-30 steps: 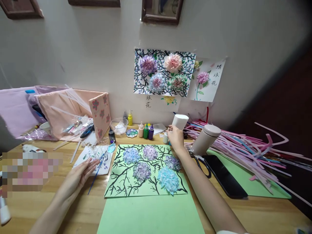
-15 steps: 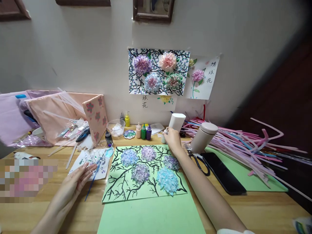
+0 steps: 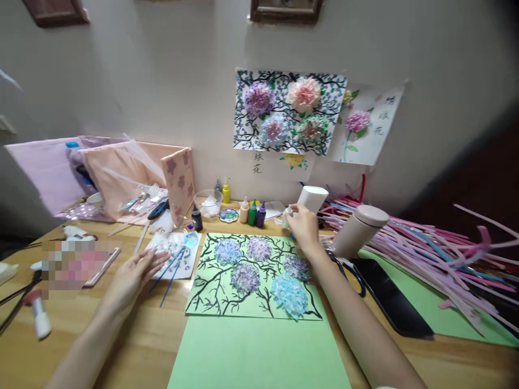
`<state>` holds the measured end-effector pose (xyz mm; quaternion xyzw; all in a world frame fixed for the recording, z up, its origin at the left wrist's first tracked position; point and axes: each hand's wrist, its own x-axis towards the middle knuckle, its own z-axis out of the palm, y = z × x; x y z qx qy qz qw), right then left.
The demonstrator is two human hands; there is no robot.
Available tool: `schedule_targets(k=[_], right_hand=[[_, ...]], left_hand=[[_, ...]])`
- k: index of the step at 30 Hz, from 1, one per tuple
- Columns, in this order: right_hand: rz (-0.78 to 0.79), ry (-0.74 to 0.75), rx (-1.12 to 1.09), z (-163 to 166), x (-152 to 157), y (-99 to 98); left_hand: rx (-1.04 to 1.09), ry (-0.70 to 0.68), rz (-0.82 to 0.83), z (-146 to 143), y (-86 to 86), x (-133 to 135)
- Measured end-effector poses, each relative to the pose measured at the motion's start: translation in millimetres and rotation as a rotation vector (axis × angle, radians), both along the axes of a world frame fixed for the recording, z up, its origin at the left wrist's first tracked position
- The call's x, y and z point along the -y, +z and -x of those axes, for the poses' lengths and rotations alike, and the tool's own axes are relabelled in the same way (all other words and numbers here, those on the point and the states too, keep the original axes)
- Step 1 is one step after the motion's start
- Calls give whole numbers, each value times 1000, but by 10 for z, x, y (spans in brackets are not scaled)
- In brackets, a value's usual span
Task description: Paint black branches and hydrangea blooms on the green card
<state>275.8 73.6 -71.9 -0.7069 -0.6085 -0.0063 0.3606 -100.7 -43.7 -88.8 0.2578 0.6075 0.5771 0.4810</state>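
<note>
My right hand (image 3: 305, 229) is closed around a small white squeeze bottle of paint (image 3: 288, 213), at the back of the table behind the picture. My left hand (image 3: 135, 274) hovers with its fingers apart and holds nothing, beside a paint-smeared white paper (image 3: 188, 266). Two blue paintbrushes (image 3: 169, 274) lie across that paper, close to the fingertips. Between my arms lies a green picture (image 3: 203, 296) with black painted branches and several fluffy blue and purple flower heads, resting on a larger green sheet (image 3: 259, 351).
Paint bottles (image 3: 252, 214), a palette (image 3: 228, 215) and a clear bowl (image 3: 208, 204) line the wall side. At right are scissors (image 3: 352, 274), a phone (image 3: 391, 297), a beige cup (image 3: 360, 231) and pink strips (image 3: 425, 243). A glue gun (image 3: 77, 233) lies at left.
The view has shifted left and slightly down, showing more of the left table. My right hand keeps hold of the white bottle at the back. My left hand stays open beside the smeared paper.
</note>
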Motion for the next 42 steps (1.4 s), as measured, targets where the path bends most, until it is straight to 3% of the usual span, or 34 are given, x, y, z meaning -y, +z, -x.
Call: schedule_targets(k=[5, 7, 14, 21, 28, 37, 42], right_hand=[[-305, 135, -158, 65, 262, 298], [-302, 222, -204, 194, 433, 395], [-17, 705, -390, 949, 1037, 440], [156, 988, -356, 1752, 1064, 244], [257, 1118, -311, 2065, 947, -58], [347, 1091, -152, 2123, 917, -329], [365, 1105, -185, 2190, 959, -285]], left_hand=[[-70, 56, 6, 316, -31, 64], [-63, 94, -11, 445, -45, 76], [-81, 268, -77, 664, -78, 55], [-99, 271, -56, 809, -53, 106], [-84, 302, -67, 858, -104, 86], [-70, 244, -51, 858, -95, 85], [-101, 191, -24, 901, -76, 119]])
